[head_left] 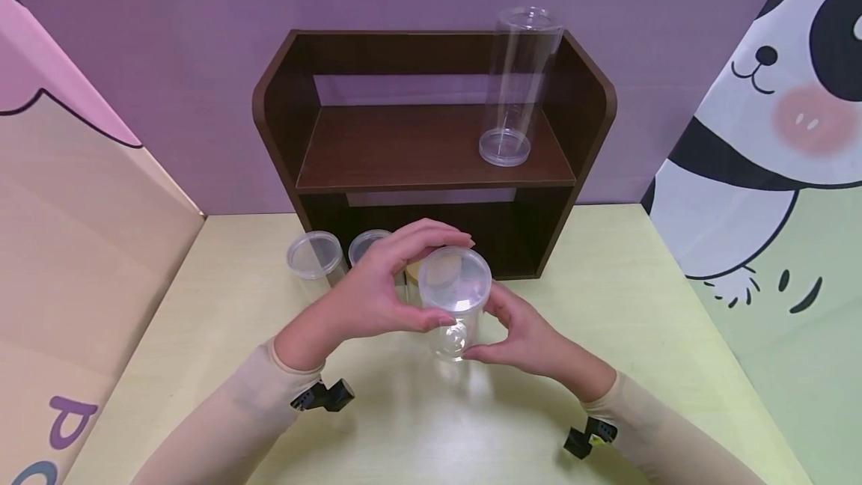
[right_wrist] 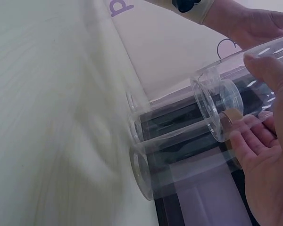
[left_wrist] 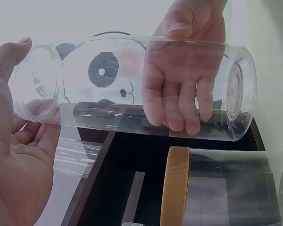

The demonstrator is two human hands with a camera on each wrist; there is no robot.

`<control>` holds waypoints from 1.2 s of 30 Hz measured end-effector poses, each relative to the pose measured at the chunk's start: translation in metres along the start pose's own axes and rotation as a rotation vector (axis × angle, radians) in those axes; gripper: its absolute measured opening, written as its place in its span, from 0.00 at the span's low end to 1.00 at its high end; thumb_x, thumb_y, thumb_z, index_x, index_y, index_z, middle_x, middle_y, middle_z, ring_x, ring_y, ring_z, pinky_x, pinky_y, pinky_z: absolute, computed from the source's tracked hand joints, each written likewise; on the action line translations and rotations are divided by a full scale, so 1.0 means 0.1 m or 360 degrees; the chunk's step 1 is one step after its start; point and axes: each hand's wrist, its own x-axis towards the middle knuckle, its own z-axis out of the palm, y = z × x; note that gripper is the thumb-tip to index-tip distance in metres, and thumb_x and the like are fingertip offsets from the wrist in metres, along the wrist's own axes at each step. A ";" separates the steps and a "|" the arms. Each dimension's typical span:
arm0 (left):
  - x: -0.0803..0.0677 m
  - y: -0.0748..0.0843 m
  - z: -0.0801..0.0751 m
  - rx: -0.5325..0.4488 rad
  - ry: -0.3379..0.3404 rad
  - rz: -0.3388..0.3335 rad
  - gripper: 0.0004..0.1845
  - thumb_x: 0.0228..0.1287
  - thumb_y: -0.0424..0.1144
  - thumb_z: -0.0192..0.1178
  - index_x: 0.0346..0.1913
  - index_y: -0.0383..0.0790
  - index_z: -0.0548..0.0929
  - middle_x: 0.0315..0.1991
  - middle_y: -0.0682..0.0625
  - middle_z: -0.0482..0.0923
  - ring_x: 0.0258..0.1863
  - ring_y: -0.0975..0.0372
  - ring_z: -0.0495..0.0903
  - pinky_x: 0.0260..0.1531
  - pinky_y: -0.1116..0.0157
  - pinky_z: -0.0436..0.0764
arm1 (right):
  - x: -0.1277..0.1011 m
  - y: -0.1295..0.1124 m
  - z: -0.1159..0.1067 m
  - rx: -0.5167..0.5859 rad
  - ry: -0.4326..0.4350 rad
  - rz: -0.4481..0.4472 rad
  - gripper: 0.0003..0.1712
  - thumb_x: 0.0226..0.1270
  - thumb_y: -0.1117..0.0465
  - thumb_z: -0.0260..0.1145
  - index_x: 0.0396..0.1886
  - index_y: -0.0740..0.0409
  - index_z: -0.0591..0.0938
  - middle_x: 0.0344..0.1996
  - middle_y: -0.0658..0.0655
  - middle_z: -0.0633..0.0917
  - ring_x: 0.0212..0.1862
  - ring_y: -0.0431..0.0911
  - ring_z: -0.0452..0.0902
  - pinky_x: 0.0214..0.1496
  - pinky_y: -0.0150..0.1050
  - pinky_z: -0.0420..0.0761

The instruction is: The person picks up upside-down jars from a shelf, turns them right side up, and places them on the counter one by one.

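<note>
Both hands hold a transparent cylindrical jar [head_left: 455, 283] upright in front of the shelf. My left hand [head_left: 387, 287] grips it around the lidded top, thumb on the near side and fingers on the far side. Lower down, my right hand [head_left: 525, 331] holds the jar's body between thumb and fingers. The left wrist view shows the same jar [left_wrist: 104, 84] lying across the picture, the right palm and fingers [left_wrist: 181, 89] seen through its wall. In the right wrist view, the jar's bottom end [right_wrist: 207, 106] is close to the right fingers [right_wrist: 250, 136].
A dark brown two-tier shelf [head_left: 431, 144] stands at the back, a tall transparent jar [head_left: 521, 88] on its upper board. Behind the left hand are two clear-lidded jars, one at the left [head_left: 315, 254], one beside it [head_left: 367, 242], and a jar with a tan lid [left_wrist: 175, 188].
</note>
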 end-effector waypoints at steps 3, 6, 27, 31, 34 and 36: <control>0.00 0.00 0.01 0.0006 -0.0003 -0.0003 0.45 0.51 0.31 0.89 0.73 0.39 0.80 0.70 0.51 0.79 0.70 0.56 0.79 0.67 0.55 0.82 | 0.00 0.00 0.00 0.0005 0.0000 0.0021 0.49 0.62 0.68 0.86 0.80 0.52 0.73 0.72 0.54 0.80 0.77 0.53 0.72 0.83 0.52 0.71; 0.01 -0.02 0.00 0.0005 0.0000 0.0006 0.46 0.50 0.31 0.89 0.74 0.38 0.80 0.71 0.49 0.78 0.70 0.55 0.78 0.72 0.54 0.80 | 0.00 0.00 0.00 -0.0017 0.0003 0.0027 0.49 0.61 0.68 0.86 0.80 0.52 0.73 0.73 0.53 0.80 0.77 0.52 0.72 0.82 0.54 0.72; -0.42 -0.15 -0.54 0.0272 0.0268 -0.0135 0.42 0.56 0.21 0.81 0.74 0.37 0.79 0.70 0.46 0.78 0.69 0.57 0.79 0.72 0.61 0.79 | -0.21 0.21 -0.21 -0.0147 0.0152 0.0075 0.46 0.59 0.71 0.85 0.76 0.56 0.75 0.69 0.55 0.82 0.72 0.49 0.78 0.79 0.47 0.76; -0.51 -0.16 -0.64 0.0298 0.0353 -0.0156 0.42 0.55 0.19 0.80 0.74 0.35 0.79 0.69 0.45 0.79 0.68 0.56 0.79 0.71 0.64 0.79 | -0.26 0.25 -0.29 -0.0205 0.0177 0.0077 0.47 0.59 0.71 0.85 0.77 0.57 0.75 0.69 0.55 0.81 0.72 0.48 0.78 0.78 0.45 0.76; -0.55 -0.18 -0.68 0.0281 0.0404 -0.0135 0.41 0.54 0.18 0.79 0.73 0.33 0.80 0.67 0.43 0.79 0.68 0.55 0.79 0.70 0.64 0.80 | -0.28 0.30 -0.33 -0.0240 0.0194 0.0067 0.48 0.59 0.72 0.85 0.78 0.57 0.74 0.70 0.55 0.81 0.72 0.47 0.78 0.78 0.43 0.76; -0.56 -0.19 -0.69 0.0269 0.0426 -0.0118 0.41 0.54 0.18 0.79 0.73 0.33 0.80 0.67 0.42 0.79 0.67 0.55 0.79 0.70 0.64 0.80 | -0.28 0.32 -0.35 -0.0241 0.0202 0.0062 0.49 0.59 0.72 0.85 0.78 0.59 0.73 0.70 0.56 0.80 0.72 0.47 0.78 0.78 0.42 0.76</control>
